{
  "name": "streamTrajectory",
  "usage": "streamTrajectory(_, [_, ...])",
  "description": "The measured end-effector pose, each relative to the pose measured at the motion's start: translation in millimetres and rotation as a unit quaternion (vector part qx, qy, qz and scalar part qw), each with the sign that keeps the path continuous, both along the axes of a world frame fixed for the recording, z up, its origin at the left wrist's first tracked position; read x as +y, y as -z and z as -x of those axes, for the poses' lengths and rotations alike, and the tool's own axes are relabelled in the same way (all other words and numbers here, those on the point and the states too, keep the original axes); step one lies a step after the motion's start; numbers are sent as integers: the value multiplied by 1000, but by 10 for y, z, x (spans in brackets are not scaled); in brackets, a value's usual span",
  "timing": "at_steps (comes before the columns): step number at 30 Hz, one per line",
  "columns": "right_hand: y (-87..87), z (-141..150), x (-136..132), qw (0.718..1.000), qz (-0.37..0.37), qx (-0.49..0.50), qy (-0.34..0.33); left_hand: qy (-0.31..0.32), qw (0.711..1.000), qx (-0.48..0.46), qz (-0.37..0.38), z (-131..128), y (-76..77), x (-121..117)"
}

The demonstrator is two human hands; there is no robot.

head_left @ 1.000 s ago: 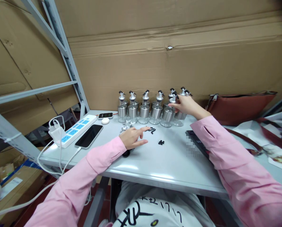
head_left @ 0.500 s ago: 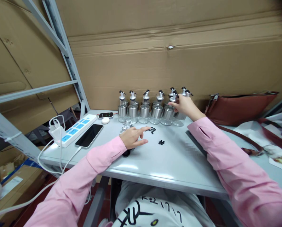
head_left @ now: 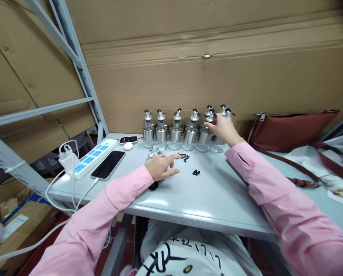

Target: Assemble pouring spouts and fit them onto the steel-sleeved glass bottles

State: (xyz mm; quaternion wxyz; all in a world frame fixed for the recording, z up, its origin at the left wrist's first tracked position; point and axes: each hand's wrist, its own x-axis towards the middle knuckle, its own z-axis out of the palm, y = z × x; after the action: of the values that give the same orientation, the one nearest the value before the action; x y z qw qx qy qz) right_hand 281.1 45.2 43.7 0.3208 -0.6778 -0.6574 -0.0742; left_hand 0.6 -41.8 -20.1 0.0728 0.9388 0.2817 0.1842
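My right hand [head_left: 224, 129] has its fingers closed around the silver-and-black pourer spout [head_left: 210, 118] at the top of a glass bottle with a metal band [head_left: 204, 136]. That bottle stands near the right end of a row of similar bottles [head_left: 175, 135]. My left hand [head_left: 160, 167] rests low over the table with index finger and thumb stretched out, holding nothing. Close to its index fingertip lie thin black pieces [head_left: 185, 157]. Small black bits [head_left: 196, 172] sit further right. Silver pourer parts [head_left: 154, 152] are partly hidden behind my left hand.
On the left of the table [head_left: 211, 203] are a phone [head_left: 108, 165], a white power strip [head_left: 95, 159], a small device [head_left: 128, 140] and a white round object [head_left: 128, 146]. A brown bag [head_left: 293, 131] lies at the right. Cardboard [head_left: 171, 84] stands behind the bottles.
My right forearm has shifted slightly left, its hand staying at the same spout. My left hand keeps its place.
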Motion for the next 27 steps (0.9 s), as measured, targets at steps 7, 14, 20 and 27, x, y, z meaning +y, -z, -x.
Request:
streamTrajectory(7, [-72, 33, -68, 999, 24, 38, 5, -29, 995, -34, -88, 53, -42, 30])
streamTrajectory(14, [-226, -40, -194, 996, -43, 14, 72, -252, 953, 3, -169, 192, -185, 142])
streamTrajectory(20, [-373, 21, -334, 997, -52, 40, 30, -299, 942, 102, -111, 181, -149, 130])
streamTrajectory(27, [-488, 144, -479, 997, 1, 81, -10, -284, 947, 130, -80, 185, -156, 121])
